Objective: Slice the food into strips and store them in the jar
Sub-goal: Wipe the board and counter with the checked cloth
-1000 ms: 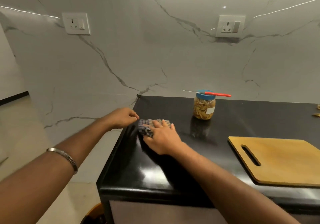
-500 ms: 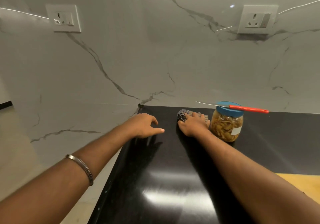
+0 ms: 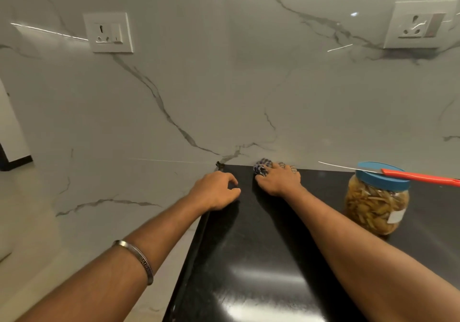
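Note:
A clear jar [image 3: 377, 207] full of yellowish food strips stands on the black counter [image 3: 261, 259] at the right, closed with a blue lid [image 3: 382, 178]. A knife with a red handle [image 3: 420, 176] lies flat across the lid, blade pointing left. My right hand [image 3: 278, 179] presses a checked cloth [image 3: 261, 168] against the counter's back edge by the wall, fingers spread over it. My left hand [image 3: 216, 192] rests on the counter's left corner with loosely curled fingers and holds nothing.
The marble wall [image 3: 224, 97] rises right behind the counter, with a socket at the left [image 3: 108, 32] and another at the right [image 3: 420, 25]. The counter's left edge drops to the floor [image 3: 29, 222].
My right hand has slid the cloth away from me to the wall, left of the jar. My left hand followed along the counter edge. The view moved closer and the cutting board left it.

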